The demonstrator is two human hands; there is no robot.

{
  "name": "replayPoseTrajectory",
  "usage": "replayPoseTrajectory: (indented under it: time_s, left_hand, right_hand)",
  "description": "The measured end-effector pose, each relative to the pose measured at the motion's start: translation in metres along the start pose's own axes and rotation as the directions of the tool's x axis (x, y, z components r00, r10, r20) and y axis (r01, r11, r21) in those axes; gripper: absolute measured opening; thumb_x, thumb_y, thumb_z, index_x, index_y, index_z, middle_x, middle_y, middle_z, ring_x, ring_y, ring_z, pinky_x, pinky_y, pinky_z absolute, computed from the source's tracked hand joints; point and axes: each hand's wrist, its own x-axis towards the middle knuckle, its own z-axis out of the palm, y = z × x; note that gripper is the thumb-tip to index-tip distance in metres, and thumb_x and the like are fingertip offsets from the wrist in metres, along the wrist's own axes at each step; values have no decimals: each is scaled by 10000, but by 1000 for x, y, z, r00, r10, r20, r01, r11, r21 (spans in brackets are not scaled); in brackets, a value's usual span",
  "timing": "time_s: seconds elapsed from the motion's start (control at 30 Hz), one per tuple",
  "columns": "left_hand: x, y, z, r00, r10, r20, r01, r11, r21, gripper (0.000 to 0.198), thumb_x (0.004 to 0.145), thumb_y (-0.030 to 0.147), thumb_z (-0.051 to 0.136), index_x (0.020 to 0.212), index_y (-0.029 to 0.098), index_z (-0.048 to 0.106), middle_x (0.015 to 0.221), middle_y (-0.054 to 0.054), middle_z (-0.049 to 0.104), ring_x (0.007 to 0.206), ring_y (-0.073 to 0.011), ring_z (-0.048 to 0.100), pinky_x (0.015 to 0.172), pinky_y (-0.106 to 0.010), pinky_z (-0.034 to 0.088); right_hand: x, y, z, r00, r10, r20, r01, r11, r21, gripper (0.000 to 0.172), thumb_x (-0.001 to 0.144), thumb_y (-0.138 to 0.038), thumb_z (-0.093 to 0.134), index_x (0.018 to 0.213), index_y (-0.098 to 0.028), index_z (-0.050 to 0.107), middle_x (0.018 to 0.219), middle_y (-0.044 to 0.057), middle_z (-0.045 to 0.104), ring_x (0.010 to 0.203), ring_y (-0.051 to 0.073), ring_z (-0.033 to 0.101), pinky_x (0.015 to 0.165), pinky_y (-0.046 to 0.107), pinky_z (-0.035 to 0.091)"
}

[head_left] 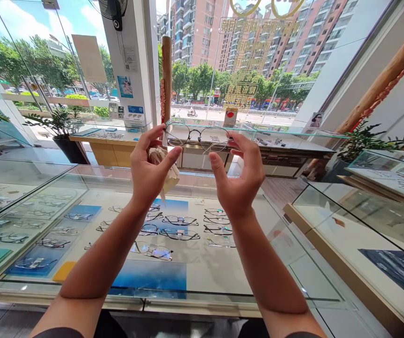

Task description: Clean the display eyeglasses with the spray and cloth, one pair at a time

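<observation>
Holding round thin-rimmed glasses (pixel 195 131) up in the air over the display case (pixel 219 272), between both hands. Left hand (pixel 149 173): partly curled, fingertips on one frame end, crumpled pale cloth (pixel 170 181) also tucked in it. Right hand (pixel 240 176): partly curled, fingertips gripping other end, thumb apart below. Looks mid-handling: pair raised, not yet set down; what's left, can't tell. Case's glass edges lie below the forearms, frames (pixel 180 220) inside. Right-side case (pixel 295 212) stands apart; window counter (pixel 110 159) beyond. Most room seems upward.
</observation>
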Motion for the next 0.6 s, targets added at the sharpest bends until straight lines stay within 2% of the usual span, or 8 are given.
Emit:
replayPoseTrajectory:
  time_s: [0.13, 0.23, 0.4, 0.5, 0.6]
  left_hand:
    - [-1, -3, 1, 998, 46, -36, -46, 999, 16, 573, 890, 540, 915, 1378, 311, 721, 1307, -72, 751, 1078, -226, 704, 950, -392, 627]
    - [-1, -5, 2, 993, 77, -93, -74, 996, 42, 591, 874, 557, 927, 1362, 300, 714, 1300, -74, 729, 1120, -243, 696, 976, -407, 619]
    - [-1, -6, 2, 959, 204, -197, -186, 977, 105, 632, 849, 616, 930, 1340, 289, 701, 1287, -76, 717, 1187, -280, 691, 1050, -460, 593]
    - [-2, -6, 3, 936, 279, -217, -243, 954, 178, 622, 850, 638, 918, 1320, 292, 702, 1275, -76, 726, 1207, -295, 698, 1065, -479, 589]
    - [-3, -5, 5, 930, 294, -222, -246, 944, 221, 608, 862, 645, 903, 1315, 292, 702, 1271, -78, 727, 1204, -298, 702, 1065, -489, 592]
  right_hand:
    - [-1, 0, 2, 999, -40, 14, 40, 999, 25, 429, 1015, -357, 767, 1430, -382, 660, 1354, 66, 772, 1251, 323, 754, 1031, 573, 680]
    - [-3, 0, 4, 999, -12, 42, 10, 998, 59, 427, 1021, -349, 749, 1435, -382, 649, 1366, 66, 761, 1268, 321, 752, 1005, 561, 690]
    - [-3, 2, 6, 991, 111, 81, -125, 974, 190, 415, 1026, -362, 731, 1434, -347, 658, 1418, 72, 754, 1335, 298, 739, 1043, 518, 680]
    - [0, 4, 4, 969, 212, 125, -241, 920, 309, 367, 1058, -401, 686, 1413, -308, 691, 1416, 85, 775, 1307, 275, 765, 1043, 494, 680]
    - [3, 7, 2, 947, 285, 147, -319, 880, 353, 322, 1091, -458, 623, 1340, -296, 746, 1351, 78, 810, 1253, 264, 794, 1022, 493, 687]
